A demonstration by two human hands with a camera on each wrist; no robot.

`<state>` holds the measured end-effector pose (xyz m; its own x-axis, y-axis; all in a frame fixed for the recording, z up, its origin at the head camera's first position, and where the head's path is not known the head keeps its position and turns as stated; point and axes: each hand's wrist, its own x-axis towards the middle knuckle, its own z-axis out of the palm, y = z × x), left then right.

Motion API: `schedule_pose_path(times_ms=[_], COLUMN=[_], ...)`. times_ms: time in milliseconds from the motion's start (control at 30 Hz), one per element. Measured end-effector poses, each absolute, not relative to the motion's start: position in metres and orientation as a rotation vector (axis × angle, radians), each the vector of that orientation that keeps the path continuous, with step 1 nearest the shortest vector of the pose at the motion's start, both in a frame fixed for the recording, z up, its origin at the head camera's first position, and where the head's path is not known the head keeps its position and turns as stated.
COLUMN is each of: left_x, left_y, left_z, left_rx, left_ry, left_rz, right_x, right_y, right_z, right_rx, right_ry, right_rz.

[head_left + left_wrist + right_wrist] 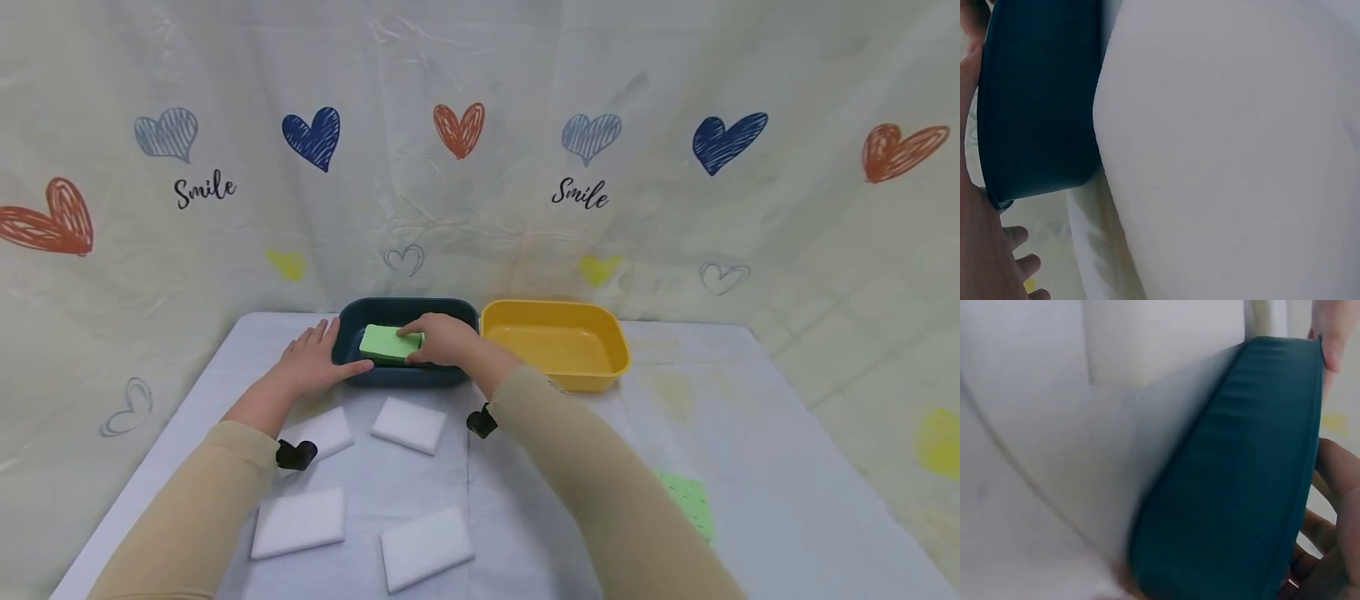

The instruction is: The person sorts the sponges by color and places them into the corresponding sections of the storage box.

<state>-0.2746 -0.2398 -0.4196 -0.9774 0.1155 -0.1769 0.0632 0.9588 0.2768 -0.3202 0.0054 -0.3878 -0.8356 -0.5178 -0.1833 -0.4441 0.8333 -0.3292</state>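
Note:
A dark teal bin (405, 379) stands at the back of the table, with a light green sponge block (381, 342) inside it. My right hand (444, 340) reaches into the bin and grips the sponge's right end, thumb in front and a finger on top. My left hand (311, 367) rests at the bin's left end, fingers spread and straight, thumb over the front rim. In the left wrist view the bin's outer wall (1041, 106) appears beside the left hand (982, 244). The right wrist view has the bin's wall (1229, 475) hiding the sponge from sight.
A yellow bin (555, 342) stands directly right of the teal one. Several white sponge blocks lie in front, among them one near the centre (408, 425) and one at the front (427, 548). A flat green sponge (690, 504) is partly covered by the right sleeve.

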Motion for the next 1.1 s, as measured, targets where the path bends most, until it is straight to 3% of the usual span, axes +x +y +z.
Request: schedule_pose_path(times_ms=[633, 1100], left_x=[-0.281, -0.277], left_y=[-0.235, -0.241], left_z=[-0.422, -0.422], left_rx=[0.151, 0.129], left_ry=[2.909, 2.900], left_rz=[0.417, 0.418], right_x=[-0.326, -0.321], right_y=[-0.016, 0.012], right_z=[-0.399, -0.387], right_rx=[-0.643, -0.709], right_ry=[2.794, 2.777], right_rz=[-0.415, -0.556])
